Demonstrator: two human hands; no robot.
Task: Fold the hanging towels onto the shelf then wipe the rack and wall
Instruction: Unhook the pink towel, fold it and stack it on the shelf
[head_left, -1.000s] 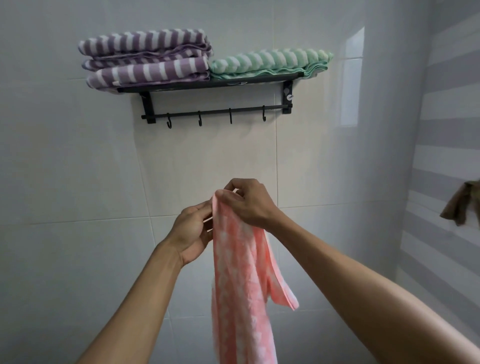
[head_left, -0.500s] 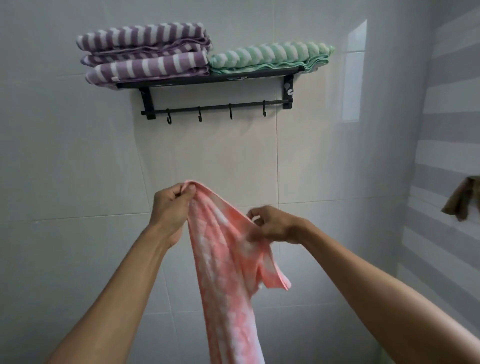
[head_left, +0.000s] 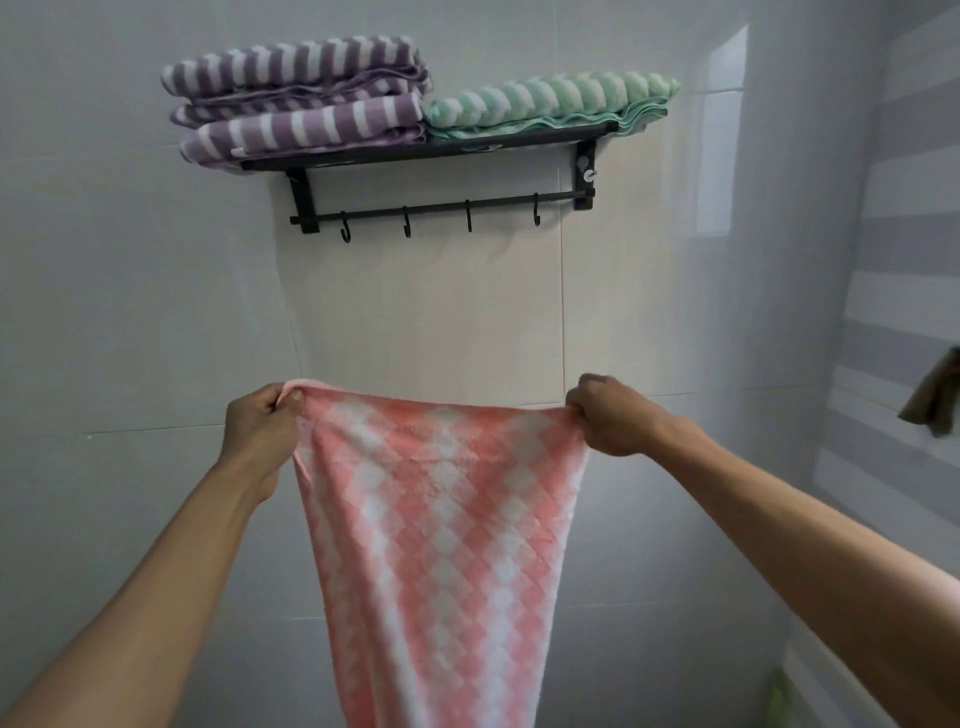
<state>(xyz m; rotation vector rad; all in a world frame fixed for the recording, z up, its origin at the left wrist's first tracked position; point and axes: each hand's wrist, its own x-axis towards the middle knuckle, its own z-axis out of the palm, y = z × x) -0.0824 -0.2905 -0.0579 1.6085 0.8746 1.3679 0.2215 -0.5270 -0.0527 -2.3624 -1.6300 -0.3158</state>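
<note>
Where a second earlier it hung bunched, the pink towel (head_left: 441, 519) was stretched flat between left hand (head_left: 260, 431) and right hand (head_left: 608, 415), each grip pinching a top corner below the shelf (head_left: 426, 150), ready for folding.

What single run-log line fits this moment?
stage: folding | left hand + right hand: gripping pink towel top corners, spread | shelf: purple, green stacked

So the black shelf (head_left: 519, 143) is fixed to the tiled wall. Folded purple striped towels (head_left: 296, 104) sit stacked on its left, a folded green striped towel (head_left: 550, 101) just beside them.
</note>
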